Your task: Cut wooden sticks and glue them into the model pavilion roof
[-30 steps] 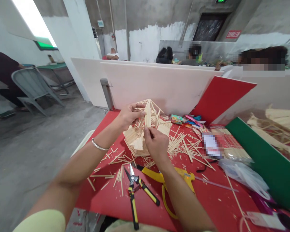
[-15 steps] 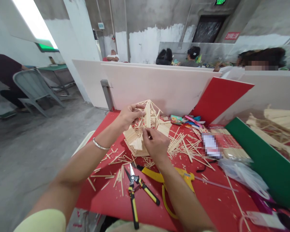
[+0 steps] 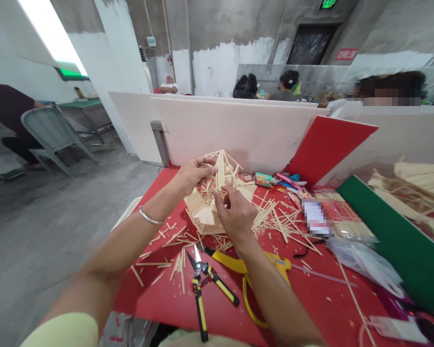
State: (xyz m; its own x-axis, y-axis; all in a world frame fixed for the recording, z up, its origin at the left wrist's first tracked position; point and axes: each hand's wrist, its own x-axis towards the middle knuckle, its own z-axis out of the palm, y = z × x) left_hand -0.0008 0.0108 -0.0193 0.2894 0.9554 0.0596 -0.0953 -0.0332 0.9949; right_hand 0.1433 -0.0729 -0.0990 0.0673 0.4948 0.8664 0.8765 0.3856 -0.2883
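A model built of thin wooden sticks point(image 3: 206, 215) stands on the red tabletop, its peaked upper frame made of slanting sticks and its lower part covered by rows laid side by side. My left hand point(image 3: 196, 174), a silver bangle on its wrist, pinches the left side of the peak between thumb and fingers. My right hand point(image 3: 236, 211) is at the lower end of the front stick panel, thumb and forefinger close together; whatever lies between them is too small to make out. Pruning shears point(image 3: 202, 279) with yellow-black handles lie open near me. A yellow glue gun point(image 3: 231, 261) lies partly under my right forearm.
Loose sticks point(image 3: 275, 217) and offcuts litter the red table point(image 3: 159, 299). To the right are a phone point(image 3: 316, 217), bagged sticks point(image 3: 342, 212), a plastic bag point(image 3: 365, 262) and a green board point(image 3: 390, 246). White panels point(image 3: 238, 125) stand behind; people sit beyond them.
My right hand has shifted slightly right, its thumb and forefinger now a little farther along the stick panel. My left hand keeps its hold at the peak.
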